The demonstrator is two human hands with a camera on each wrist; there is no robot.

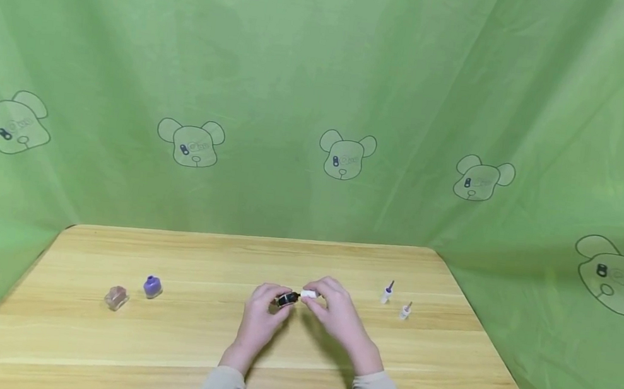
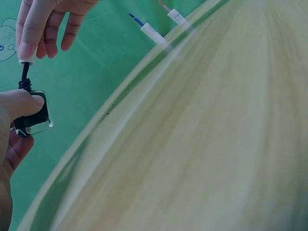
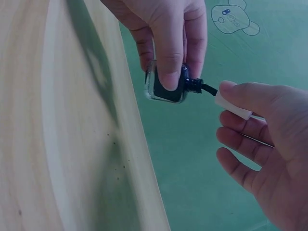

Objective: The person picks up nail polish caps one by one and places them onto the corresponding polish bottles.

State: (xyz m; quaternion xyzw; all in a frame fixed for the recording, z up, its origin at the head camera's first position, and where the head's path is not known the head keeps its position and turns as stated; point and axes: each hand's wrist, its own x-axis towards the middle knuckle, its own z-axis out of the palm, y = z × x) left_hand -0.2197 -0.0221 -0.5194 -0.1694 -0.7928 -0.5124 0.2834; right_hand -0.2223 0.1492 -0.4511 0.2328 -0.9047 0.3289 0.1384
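My left hand pinches a small square glass bottle of black nail polish between thumb and fingers. Its threaded neck points toward my right hand, tilted on its side in the head view. Between thumb and fingertips, my right hand holds a white brush cap. The cap's dark brush stem reaches to the bottle's mouth, its far end hidden at the neck. In the left wrist view the bottle and the cap line up, with a short stretch of stem showing between them.
Two white brush caps stand on the right of the wooden table, one with a purple brush, one with a pinkish brush. At left are an open purple polish bottle and a pinkish clear bottle. Green curtains surround the table.
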